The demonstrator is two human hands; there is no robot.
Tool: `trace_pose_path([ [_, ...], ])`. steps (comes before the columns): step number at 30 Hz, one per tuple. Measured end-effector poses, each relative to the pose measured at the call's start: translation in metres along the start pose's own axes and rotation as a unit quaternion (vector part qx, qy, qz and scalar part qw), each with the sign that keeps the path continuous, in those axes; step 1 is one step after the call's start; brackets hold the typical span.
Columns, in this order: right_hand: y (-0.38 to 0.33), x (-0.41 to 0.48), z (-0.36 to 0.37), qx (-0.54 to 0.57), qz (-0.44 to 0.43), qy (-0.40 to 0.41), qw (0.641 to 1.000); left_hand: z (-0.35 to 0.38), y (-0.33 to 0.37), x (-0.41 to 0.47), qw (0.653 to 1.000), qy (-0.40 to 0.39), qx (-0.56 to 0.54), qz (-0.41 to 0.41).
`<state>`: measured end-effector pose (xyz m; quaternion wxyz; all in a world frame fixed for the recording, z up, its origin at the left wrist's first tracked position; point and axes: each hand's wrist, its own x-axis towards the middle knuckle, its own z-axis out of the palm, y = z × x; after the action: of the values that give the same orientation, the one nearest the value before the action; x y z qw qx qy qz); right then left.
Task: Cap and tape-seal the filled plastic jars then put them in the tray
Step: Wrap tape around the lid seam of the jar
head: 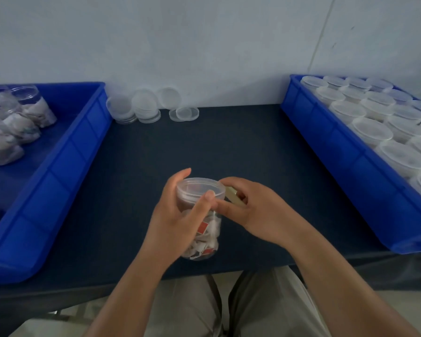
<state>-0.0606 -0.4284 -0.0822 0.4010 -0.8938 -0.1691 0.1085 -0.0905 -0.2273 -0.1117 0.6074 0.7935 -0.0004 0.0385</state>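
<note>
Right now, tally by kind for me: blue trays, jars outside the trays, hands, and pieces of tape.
Blue trays: 2
Jars outside the trays: 1
Hands: 2, left hand and right hand
Tape: 1, in the right hand
Total: 6

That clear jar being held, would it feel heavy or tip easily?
Probably light: the jar holds only loosely packed paper-like sachets. Its clear plastic wall likely flexes and feels slick. Taller than wide, it might tip if nudged.
</note>
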Motion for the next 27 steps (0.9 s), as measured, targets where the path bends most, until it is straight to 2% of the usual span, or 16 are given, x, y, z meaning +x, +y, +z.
trace_pose_path([
  [6,0.002,-0.013,-0.019,0.004,0.020,-0.062,0.998,-0.015,0.000,0.003,0.995,0.027,-0.092,-0.038],
  [10,-0.004,-0.016,-0.028,-0.048,0.007,-0.089,0.995,-0.022,0.001,0.002,0.990,-0.014,-0.124,-0.073],
  [14,-0.003,-0.008,-0.027,-0.066,-0.007,-0.036,0.997,-0.023,-0.001,-0.003,0.962,-0.033,-0.234,-0.138],
  [19,-0.002,-0.001,-0.018,-0.014,-0.031,-0.066,0.997,-0.021,-0.005,0.001,0.914,-0.087,-0.354,-0.179],
  [23,0.000,0.000,-0.014,-0.003,-0.040,-0.065,0.997,-0.021,-0.012,0.005,0.933,-0.097,-0.317,-0.140],
  [27,0.007,-0.004,-0.016,0.017,-0.043,-0.096,0.994,-0.026,-0.016,0.008,0.976,-0.122,-0.174,-0.057],
])
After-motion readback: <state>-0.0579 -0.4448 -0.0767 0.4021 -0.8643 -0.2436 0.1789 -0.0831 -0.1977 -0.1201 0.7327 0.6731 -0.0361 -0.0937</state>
